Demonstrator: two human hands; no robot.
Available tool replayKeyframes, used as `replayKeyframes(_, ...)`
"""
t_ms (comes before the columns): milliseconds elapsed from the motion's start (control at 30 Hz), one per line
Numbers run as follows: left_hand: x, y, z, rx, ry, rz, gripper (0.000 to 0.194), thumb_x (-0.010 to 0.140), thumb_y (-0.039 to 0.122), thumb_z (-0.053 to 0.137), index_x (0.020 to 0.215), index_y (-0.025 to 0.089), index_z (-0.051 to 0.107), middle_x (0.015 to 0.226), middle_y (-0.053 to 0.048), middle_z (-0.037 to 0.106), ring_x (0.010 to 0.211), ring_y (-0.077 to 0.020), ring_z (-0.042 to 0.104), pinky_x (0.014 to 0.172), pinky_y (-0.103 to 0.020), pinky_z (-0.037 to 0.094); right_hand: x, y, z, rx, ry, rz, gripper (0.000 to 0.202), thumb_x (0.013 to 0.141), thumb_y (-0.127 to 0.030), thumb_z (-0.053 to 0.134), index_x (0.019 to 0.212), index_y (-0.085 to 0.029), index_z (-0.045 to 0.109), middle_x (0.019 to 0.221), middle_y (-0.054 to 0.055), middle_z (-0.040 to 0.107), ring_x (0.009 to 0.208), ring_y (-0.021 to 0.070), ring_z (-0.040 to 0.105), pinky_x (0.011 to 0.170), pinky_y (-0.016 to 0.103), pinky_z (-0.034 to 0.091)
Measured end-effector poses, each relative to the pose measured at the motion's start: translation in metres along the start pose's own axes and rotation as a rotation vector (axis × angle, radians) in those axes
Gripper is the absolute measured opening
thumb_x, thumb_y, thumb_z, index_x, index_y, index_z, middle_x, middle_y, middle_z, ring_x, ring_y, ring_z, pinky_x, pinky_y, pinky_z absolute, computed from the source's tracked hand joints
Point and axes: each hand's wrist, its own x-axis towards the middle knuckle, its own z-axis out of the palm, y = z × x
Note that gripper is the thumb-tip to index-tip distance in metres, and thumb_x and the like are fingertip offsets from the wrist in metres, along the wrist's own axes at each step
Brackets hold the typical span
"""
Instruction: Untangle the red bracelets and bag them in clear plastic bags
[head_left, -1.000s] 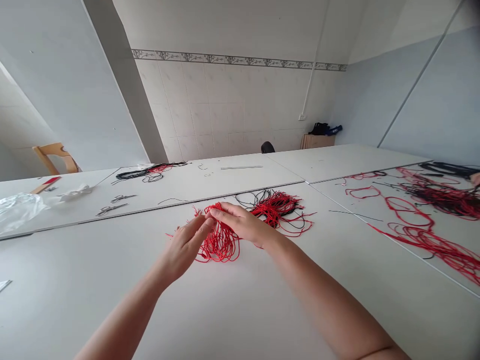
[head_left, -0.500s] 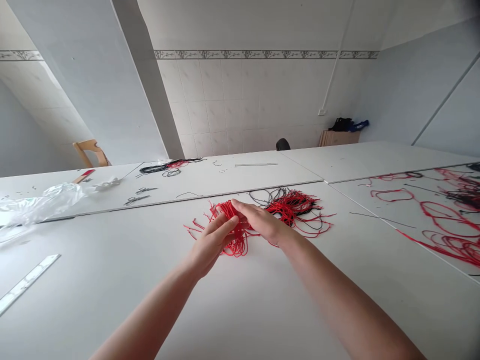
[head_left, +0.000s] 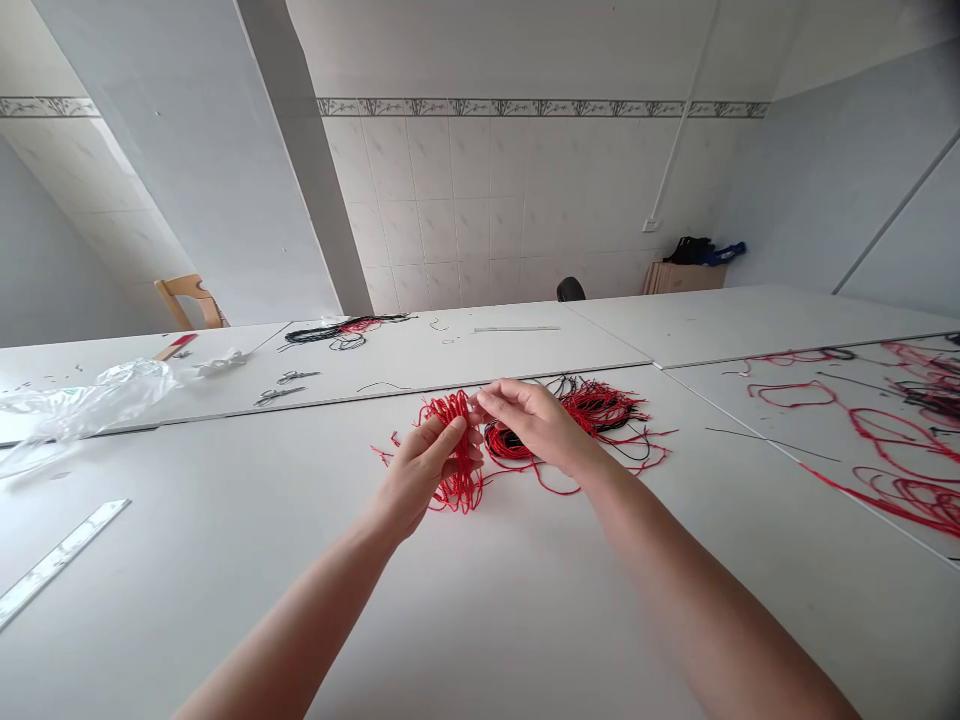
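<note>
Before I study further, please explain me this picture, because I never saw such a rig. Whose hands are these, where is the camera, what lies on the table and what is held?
There is no robot here: the two bare hands belong to a person. The camera is worn on that person's head and looks forward and down.

The left hand holds a bundle of red cords. The right hand is at its upper end; whether it pinches a cord is too small to tell.

On the white table, a red and black pile lies just beyond the right hand. Farther off to the left are two pairs of scissors and a plastic bag. More cords lie at the far right.
</note>
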Motion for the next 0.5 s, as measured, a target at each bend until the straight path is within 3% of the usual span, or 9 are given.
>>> replayKeyframes(200, -0.0031, 0.0023, 0.0039, 0.062, 0.011, -0.001, 0.043, 0.083, 0.059, 0.077, 0.086, 0.016, 0.072, 0.089, -0.005, 0.066, 0.079, -0.0170, 0.060, 0.075, -0.031, 0.052, -0.0014, -0.0041, 0.0057, -0.027, 0.000, 0.018, 0.025, 0.094, -0.045, 0.065, 0.090, -0.021, 0.067, 0.092, 0.002, 0.070, 0.086, 0.0175, 0.064, 0.082, 0.032, 0.047)
replayKeyframes(367, -0.0006, 0.0007, 0.0007, 0.065, 0.034, 0.011, 0.044, 0.083, 0.060, 0.077, 0.089, 0.016, 0.072, 0.092, -0.007, 0.070, 0.082, -0.0190, 0.064, 0.081, -0.035, 0.054, -0.0014, -0.0006, 0.0055, -0.001, 0.041, 0.022, 0.022, 0.093, -0.043, 0.064, 0.090, -0.021, 0.064, 0.095, 0.002, 0.068, 0.085, 0.0165, 0.061, 0.079, 0.031, 0.048)
replayKeyframes(500, 0.0031, -0.0016, -0.0035, 0.069, 0.073, 0.022, 0.046, 0.085, 0.060, 0.075, 0.099, 0.017, 0.073, 0.101, -0.011, 0.073, 0.099, -0.0258, 0.068, 0.090, -0.041, 0.055, 0.0020, 0.0020, 0.0033, 0.302, 0.076, 0.100, 0.022, 0.092, -0.043, 0.064, 0.089, -0.021, 0.061, 0.096, 0.002, 0.067, 0.086, 0.0159, 0.062, 0.081, 0.031, 0.052)
